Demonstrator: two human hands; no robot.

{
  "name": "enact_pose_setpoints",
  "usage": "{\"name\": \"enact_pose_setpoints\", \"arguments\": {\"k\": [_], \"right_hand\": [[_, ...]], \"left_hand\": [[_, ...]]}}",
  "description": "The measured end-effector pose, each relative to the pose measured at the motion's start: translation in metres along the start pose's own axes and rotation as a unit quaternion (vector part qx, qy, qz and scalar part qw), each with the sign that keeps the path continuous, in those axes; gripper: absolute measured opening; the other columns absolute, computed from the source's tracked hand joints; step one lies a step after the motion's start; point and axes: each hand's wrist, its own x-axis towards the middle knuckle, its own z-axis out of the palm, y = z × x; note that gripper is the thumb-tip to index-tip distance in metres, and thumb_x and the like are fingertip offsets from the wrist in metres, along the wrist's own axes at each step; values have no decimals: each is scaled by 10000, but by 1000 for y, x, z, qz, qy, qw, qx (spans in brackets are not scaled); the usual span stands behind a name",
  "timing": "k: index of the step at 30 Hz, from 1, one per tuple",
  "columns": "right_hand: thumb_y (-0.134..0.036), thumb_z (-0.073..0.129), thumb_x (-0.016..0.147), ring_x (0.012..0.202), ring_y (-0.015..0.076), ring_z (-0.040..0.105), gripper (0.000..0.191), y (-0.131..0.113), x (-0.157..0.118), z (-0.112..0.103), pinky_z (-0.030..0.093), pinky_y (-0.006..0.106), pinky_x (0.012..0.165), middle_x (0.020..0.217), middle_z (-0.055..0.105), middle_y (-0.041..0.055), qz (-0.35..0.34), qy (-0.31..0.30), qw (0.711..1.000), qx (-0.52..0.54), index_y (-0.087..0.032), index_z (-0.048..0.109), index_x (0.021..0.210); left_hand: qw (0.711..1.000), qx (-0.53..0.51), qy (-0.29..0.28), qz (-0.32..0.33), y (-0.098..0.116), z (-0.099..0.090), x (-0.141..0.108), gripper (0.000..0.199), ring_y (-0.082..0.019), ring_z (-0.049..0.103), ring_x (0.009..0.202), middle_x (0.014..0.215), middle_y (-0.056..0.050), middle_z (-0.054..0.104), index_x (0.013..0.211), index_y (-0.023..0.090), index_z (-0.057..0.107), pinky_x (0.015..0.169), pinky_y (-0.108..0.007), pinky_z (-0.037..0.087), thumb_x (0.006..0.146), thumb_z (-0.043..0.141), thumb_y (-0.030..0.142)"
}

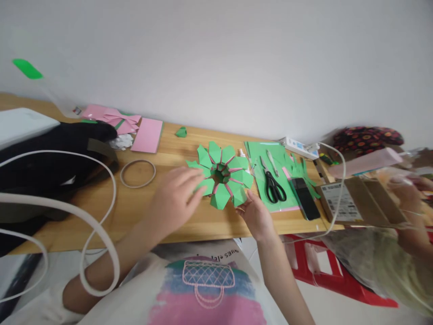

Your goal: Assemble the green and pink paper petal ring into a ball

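A ring of folded green paper petals with pink edges [220, 197] is held over the wooden table, with a round hole in its middle. My right hand [255, 214] supports its lower right edge, fingers curled beneath a petal and thumb near the top. On the left side, my left hand [177, 194] lies over the petals, slightly blurred, its fingers stretched out and a little apart. Whether its fingertips touch the paper is hard to tell. Behind the ring sits a small folded green piece [181, 132].
Right of the ring lie green sheets [259, 180], black scissors [274, 187], a cutter [272, 162] and a phone [306, 201]. A cardboard box [372, 203] and another person's arm [414, 225] are farther right. A tape ring [138, 173], pink paper [148, 135] and black bag [57, 167] lie left.
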Motion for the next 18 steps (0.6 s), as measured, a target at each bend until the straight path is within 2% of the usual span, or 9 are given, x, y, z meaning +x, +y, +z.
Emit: {"name": "enact_pose_setpoints", "arguments": {"k": [3, 5, 7, 12, 15, 18], "right_hand": [[-378, 778, 669, 706, 140, 645, 262, 6, 4, 4, 464, 232, 564, 817, 757, -24, 0, -27, 999, 33, -231, 728, 879], [-372, 766, 680, 745, 156, 660, 257, 10, 7, 5, 493, 249, 592, 841, 757, -10, 11, -47, 998, 50, -218, 729, 883], [-363, 763, 679, 801, 181, 674, 245, 13, 7, 5, 524, 278, 645, 843, 756, 5, 19, -66, 996, 63, -206, 729, 864], [-332, 740, 681, 929, 188, 678, 202, 14, 2, 7, 554, 294, 763, 898, 763, 1, 14, -99, 989, 105, -223, 726, 851], [-273, 691, 720, 871, 144, 686, 113, 12, -3, 12, 547, 238, 704, 880, 766, -18, 19, -112, 982, 151, -234, 723, 821], [-199, 645, 752, 813, 119, 689, 129, 10, -6, 16, 528, 207, 626, 910, 776, -10, 43, -130, 965, 223, -224, 724, 851]], "left_hand": [[993, -1, -71, 92, 36, 20, 4, 284, -230, 672, 1059, 1127, -121, 727, 1070, 66, 668, 978, -379, 529, 984, 466, 247], [987, 39, -113, 106, 54, 34, 5, 331, -254, 669, 1087, 1166, -155, 712, 1080, 31, 670, 981, -379, 524, 981, 473, 279], [983, 80, -138, 91, 65, 46, 4, 367, -282, 656, 1124, 1216, -182, 686, 1123, 10, 657, 990, -398, 515, 969, 501, 304], [978, 121, -157, 71, 68, 58, 1, 363, -269, 638, 1166, 1257, -173, 666, 1163, 33, 650, 1021, -390, 482, 983, 449, 276], [978, 134, -146, 62, 65, 57, 0, 395, -268, 643, 1158, 1254, -178, 667, 1176, 15, 645, 1032, -394, 469, 994, 412, 278], [975, 155, -153, 46, 60, 56, 0, 435, -280, 630, 1182, 1275, -187, 651, 1209, -5, 629, 1028, -404, 468, 998, 403, 303]]}}
